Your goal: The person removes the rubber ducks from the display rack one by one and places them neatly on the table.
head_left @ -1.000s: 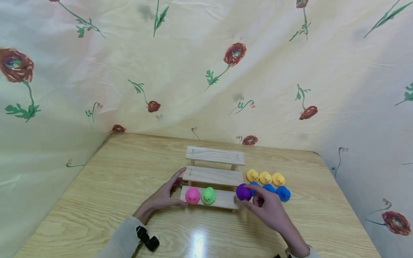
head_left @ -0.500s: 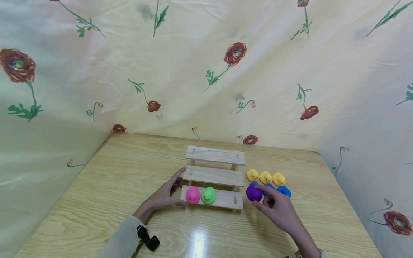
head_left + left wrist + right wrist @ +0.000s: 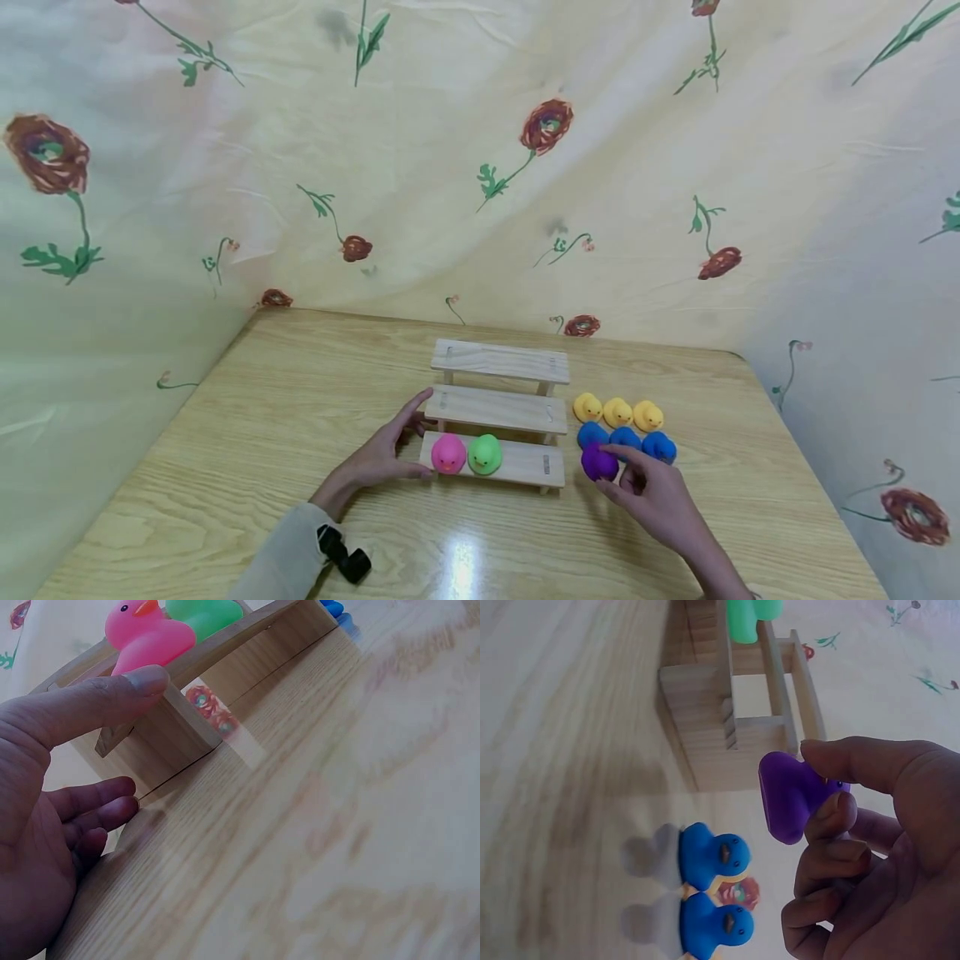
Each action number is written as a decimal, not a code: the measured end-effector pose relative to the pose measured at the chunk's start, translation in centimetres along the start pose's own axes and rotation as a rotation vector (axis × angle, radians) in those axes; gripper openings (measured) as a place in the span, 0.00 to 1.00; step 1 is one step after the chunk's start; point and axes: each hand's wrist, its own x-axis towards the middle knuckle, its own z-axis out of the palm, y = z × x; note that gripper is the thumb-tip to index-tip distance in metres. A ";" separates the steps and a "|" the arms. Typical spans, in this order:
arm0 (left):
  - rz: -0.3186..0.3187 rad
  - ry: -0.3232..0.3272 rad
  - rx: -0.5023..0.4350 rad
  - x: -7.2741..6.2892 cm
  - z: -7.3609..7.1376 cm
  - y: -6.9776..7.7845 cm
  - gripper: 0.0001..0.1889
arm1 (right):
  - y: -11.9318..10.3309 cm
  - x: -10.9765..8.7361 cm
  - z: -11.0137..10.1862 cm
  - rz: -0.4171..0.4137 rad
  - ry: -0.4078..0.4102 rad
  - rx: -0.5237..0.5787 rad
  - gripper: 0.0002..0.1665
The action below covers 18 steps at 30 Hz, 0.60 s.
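My right hand (image 3: 660, 504) pinches a purple rubber duck (image 3: 599, 462) between thumb and fingers, right of the wooden stand's lowest step. In the right wrist view the purple duck (image 3: 787, 795) is tilted and off the table. A three-step wooden stand (image 3: 517, 465) carries a pink rubber duck (image 3: 448, 456) and a green rubber duck (image 3: 484, 456) side by side on its lowest step. My left hand (image 3: 378, 458) is spread at the stand's left end. In the left wrist view its straight thumb (image 3: 97, 705) touches the step's end, with the other fingers loosely bent below.
Three blue ducks (image 3: 625, 438) stand in a row just behind the purple one. Behind them are three yellow ducks (image 3: 618, 413). Flowered cloth (image 3: 480, 208) hangs behind and on both sides of the wooden table (image 3: 337, 358).
My right hand has moved the purple duck rightward, from the lowest step's right end to a spot in front of the blue ducks. My left hand has stayed in place.
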 end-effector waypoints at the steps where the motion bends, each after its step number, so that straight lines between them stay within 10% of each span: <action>1: -0.002 0.001 -0.001 0.0 0.0 0.0 0.60 | 0.1 -0.1 0.0 0.013 -0.007 -0.002 0.24; 18: -0.031 -0.001 -0.011 -0.1 0.0 0.4 0.60 | 1.9 -0.3 1.0 0.124 -0.118 0.019 0.27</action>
